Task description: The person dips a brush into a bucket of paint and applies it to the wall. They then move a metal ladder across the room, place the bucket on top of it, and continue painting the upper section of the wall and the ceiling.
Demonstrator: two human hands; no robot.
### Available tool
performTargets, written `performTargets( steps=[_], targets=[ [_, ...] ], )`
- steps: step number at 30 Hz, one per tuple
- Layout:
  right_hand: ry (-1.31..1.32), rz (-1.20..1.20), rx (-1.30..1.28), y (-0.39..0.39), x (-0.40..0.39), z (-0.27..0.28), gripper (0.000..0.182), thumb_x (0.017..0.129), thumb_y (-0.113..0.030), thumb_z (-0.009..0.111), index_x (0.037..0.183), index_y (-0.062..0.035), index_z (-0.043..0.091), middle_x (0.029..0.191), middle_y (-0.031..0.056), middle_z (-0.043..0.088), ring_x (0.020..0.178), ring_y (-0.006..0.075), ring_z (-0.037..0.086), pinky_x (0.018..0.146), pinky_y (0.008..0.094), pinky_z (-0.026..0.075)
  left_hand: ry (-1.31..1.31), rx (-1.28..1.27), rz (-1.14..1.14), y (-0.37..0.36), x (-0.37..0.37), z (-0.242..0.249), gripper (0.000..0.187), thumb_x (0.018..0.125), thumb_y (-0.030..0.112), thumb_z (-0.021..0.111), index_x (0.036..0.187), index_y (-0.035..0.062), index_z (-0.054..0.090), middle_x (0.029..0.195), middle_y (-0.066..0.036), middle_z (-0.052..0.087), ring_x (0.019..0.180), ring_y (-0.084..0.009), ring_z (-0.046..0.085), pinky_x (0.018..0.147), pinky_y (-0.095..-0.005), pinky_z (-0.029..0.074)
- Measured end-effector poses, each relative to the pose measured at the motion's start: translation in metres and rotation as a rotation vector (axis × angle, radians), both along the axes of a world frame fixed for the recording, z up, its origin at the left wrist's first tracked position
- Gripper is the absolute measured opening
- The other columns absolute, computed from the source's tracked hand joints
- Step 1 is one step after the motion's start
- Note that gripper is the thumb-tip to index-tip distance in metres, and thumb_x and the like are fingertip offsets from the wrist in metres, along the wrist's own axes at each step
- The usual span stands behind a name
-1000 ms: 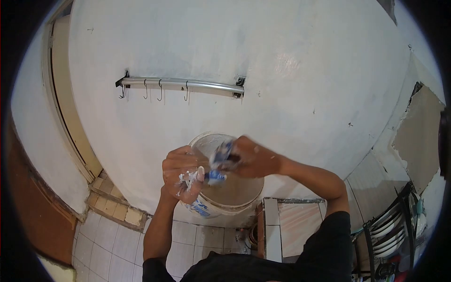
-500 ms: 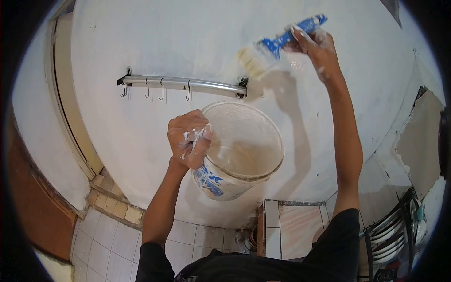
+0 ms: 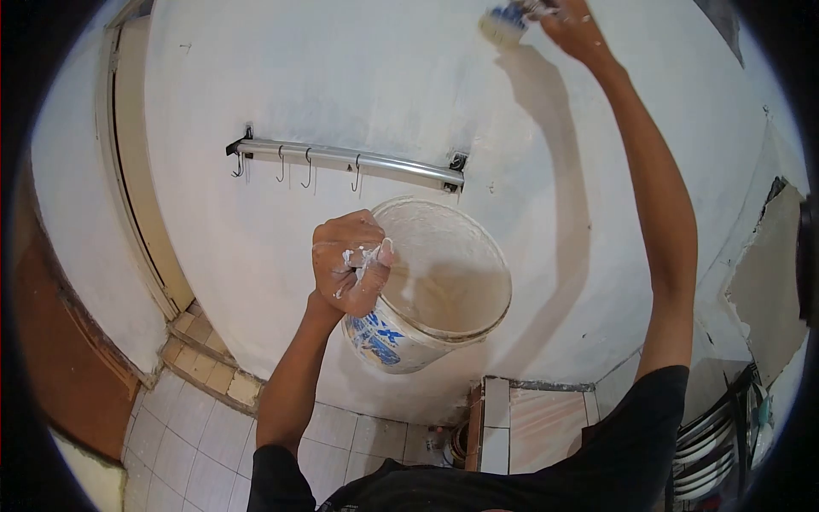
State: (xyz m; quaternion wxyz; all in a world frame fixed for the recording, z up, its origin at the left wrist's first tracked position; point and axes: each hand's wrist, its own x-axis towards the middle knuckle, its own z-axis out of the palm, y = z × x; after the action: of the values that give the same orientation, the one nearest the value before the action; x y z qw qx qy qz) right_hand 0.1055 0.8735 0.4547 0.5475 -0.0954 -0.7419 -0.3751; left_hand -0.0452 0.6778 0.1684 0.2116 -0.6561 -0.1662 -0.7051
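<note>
My left hand (image 3: 351,263), smeared with white paint, is closed in a fist at the left rim of a white paint bucket (image 3: 368,341) with blue print. The bucket hangs tilted in front of the wall, its paint-coated inside facing me. High up at the top of the view, my right hand (image 3: 573,27) is wrapped around a paintbrush (image 3: 503,26) with a blue handle and pale bristles. The bristles are close against the white wall (image 3: 341,60), and part of the handle is hidden by the fingers or cut off by the frame edge.
A metal rail (image 3: 341,157) with several hooks is fixed to the wall behind the bucket. A doorway (image 3: 141,162) stands at the left, a tiled ledge (image 3: 546,418) below right. Plates sit in a dish rack (image 3: 708,444) at the lower right. Floor tiles (image 3: 205,427) lie below.
My right hand has moved up with the paintbrush, its arm stretching higher along the wall. My left hand still holds the bucket, and the view has shifted slightly.
</note>
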Motion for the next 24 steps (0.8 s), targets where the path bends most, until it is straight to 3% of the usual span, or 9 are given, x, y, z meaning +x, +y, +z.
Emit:
performTargets(
  steps=[1, 3, 6, 8, 14, 16, 19, 23, 24],
  targets=[
    [-0.001, 0.003, 0.001, -0.005, 0.002, 0.008, 0.018, 0.079, -0.004, 0.052, 0.094, 0.0018, 0.059, 0.081, 0.0172, 0.061, 0.080, 0.0311, 0.059, 0.074, 0.0388, 0.048, -0.009, 0.004, 0.004, 0.000, -0.001, 0.000, 0.021, 0.068, -0.004, 0.054, 0.049, 0.0025, 0.045, 0.044, -0.004, 0.044, 0.038, -0.0190, 0.042, 0.043, -0.0291, 0.035],
    [-0.208, 0.389, 0.364, -0.010, 0.007, 0.022, 0.017, 0.081, -0.006, 0.053, 0.095, 0.0024, 0.058, 0.083, 0.0168, 0.061, 0.074, 0.0300, 0.057, 0.071, 0.0378, 0.048, -0.028, 0.012, 0.007, 0.000, 0.000, -0.003, 0.021, 0.067, -0.004, 0.054, 0.049, 0.0026, 0.045, 0.044, -0.004, 0.044, 0.038, -0.0190, 0.042, 0.043, -0.0291, 0.035],
    [-0.274, 0.121, 0.155, 0.042, 0.001, -0.012, 0.034, 0.071, -0.002, 0.060, 0.105, -0.0042, 0.058, 0.093, 0.0119, 0.063, 0.078, 0.0280, 0.061, 0.071, 0.0322, 0.050, -0.056, 0.019, -0.009, 0.002, 0.003, -0.007, 0.021, 0.067, -0.004, 0.054, 0.049, 0.0026, 0.045, 0.045, -0.004, 0.044, 0.038, -0.0190, 0.042, 0.044, -0.0290, 0.035],
    [-0.381, 0.131, 0.367, 0.045, -0.008, -0.069, 0.048, 0.065, 0.001, 0.059, 0.112, -0.0085, 0.055, 0.101, 0.0123, 0.060, 0.089, 0.0296, 0.058, 0.072, 0.0341, 0.051, -0.062, 0.026, -0.028, 0.004, 0.005, -0.008, 0.021, 0.067, -0.004, 0.054, 0.049, 0.0027, 0.045, 0.045, -0.004, 0.044, 0.038, -0.0190, 0.042, 0.044, -0.0289, 0.035],
    [-0.476, 0.158, 0.025, 0.006, 0.009, -0.197, 0.048, 0.063, 0.000, 0.061, 0.110, -0.0072, 0.055, 0.097, 0.0112, 0.056, 0.086, 0.0280, 0.057, 0.069, 0.0370, 0.052, 0.044, -0.023, -0.052, -0.009, 0.003, -0.009, 0.021, 0.066, -0.002, 0.053, 0.048, 0.0036, 0.043, 0.046, -0.006, 0.043, 0.041, -0.0179, 0.042, 0.043, -0.0286, 0.035],
    [-0.474, 0.300, -0.167, -0.011, 0.013, -0.201, 0.046, 0.064, 0.001, 0.058, 0.109, -0.0111, 0.055, 0.095, 0.0102, 0.057, 0.093, 0.0279, 0.057, 0.072, 0.0365, 0.052, 0.031, -0.085, -0.008, -0.019, 0.003, -0.013, 0.021, 0.071, 0.003, 0.053, 0.053, 0.0028, 0.043, 0.049, -0.005, 0.042, 0.043, -0.0169, 0.040, 0.044, -0.0291, 0.033],
    [-0.370, 0.522, -0.442, -0.017, 0.018, -0.177, 0.040, 0.064, 0.001, 0.052, 0.103, -0.0013, 0.054, 0.086, 0.0141, 0.057, 0.080, 0.0339, 0.057, 0.071, 0.0372, 0.050, 0.022, -0.170, -0.010, -0.025, 0.010, -0.016, 0.024, 0.076, 0.010, 0.054, 0.056, 0.0022, 0.043, 0.051, -0.004, 0.041, 0.045, -0.0160, 0.036, 0.045, -0.0293, 0.031],
    [-0.259, 0.408, -0.327, 0.013, 0.029, -0.119, 0.036, 0.063, 0.001, 0.050, 0.099, 0.0021, 0.054, 0.084, 0.0170, 0.058, 0.076, 0.0358, 0.057, 0.069, 0.0341, 0.049, 0.017, -0.144, -0.160, -0.013, 0.026, -0.011, 0.027, 0.076, 0.012, 0.055, 0.055, 0.0025, 0.041, 0.048, -0.004, 0.039, 0.042, -0.0167, 0.034, 0.043, -0.0290, 0.028],
    [-0.183, 0.409, -0.281, 0.009, 0.031, -0.105, 0.028, 0.067, 0.002, 0.052, 0.095, 0.0030, 0.056, 0.085, 0.0160, 0.059, 0.076, 0.0291, 0.060, 0.070, 0.0316, 0.049, 0.020, -0.131, -0.178, -0.010, 0.031, -0.012, 0.027, 0.076, 0.012, 0.055, 0.055, 0.0025, 0.041, 0.048, -0.004, 0.039, 0.042, -0.0167, 0.034, 0.043, -0.0290, 0.028]
  ],
)
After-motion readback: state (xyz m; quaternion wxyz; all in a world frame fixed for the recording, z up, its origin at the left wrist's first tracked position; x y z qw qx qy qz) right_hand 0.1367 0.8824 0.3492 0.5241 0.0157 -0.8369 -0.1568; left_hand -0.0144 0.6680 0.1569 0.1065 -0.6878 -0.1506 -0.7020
